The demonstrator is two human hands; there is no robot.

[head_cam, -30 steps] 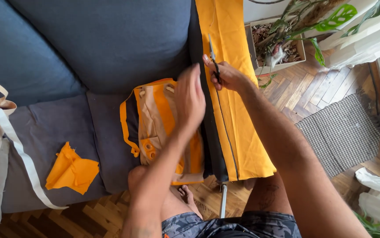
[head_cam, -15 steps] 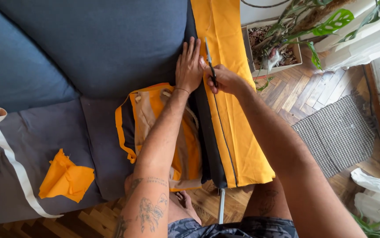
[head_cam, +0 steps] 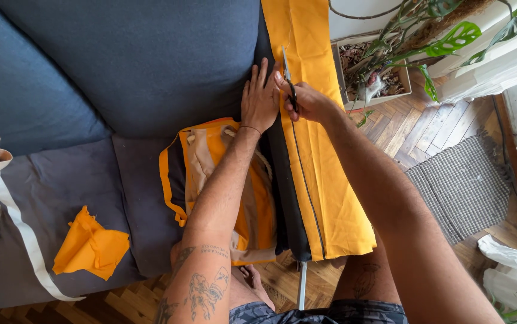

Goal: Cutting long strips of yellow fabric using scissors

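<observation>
Right hand (head_cam: 306, 101) closed around the handles of a pair of scissors (head_cam: 286, 71), fingers curled so the handles are almost wholly hidden; only the thin blades show, and whether they stand parted or shut cannot be made out. Blades point away from the person, up the picture, long axis running along the length of the yellow fabric strip (head_cam: 318, 150). That strip lies draped over a dark padded edge of the blue sofa (head_cam: 132, 66), its far end cut off by the top of the picture; a straight dark line runs down it from the scissors toward the near end. Left hand (head_cam: 259, 99) lies flat, palm down, fingers together and stretched forward, pressed on the dark edge just beside the strip and touching the right hand at the thumb side. Both forearms reach forward from the bottom of the picture, left one tattooed. Under the left forearm sits a yellow and beige bag (head_cam: 222, 180), partly covered by it. Crumpled yellow scrap (head_cam: 90, 247) rests well apart on the seat cushion. Potted plant (head_cam: 402, 48) stands at upper right, partly out of view
</observation>
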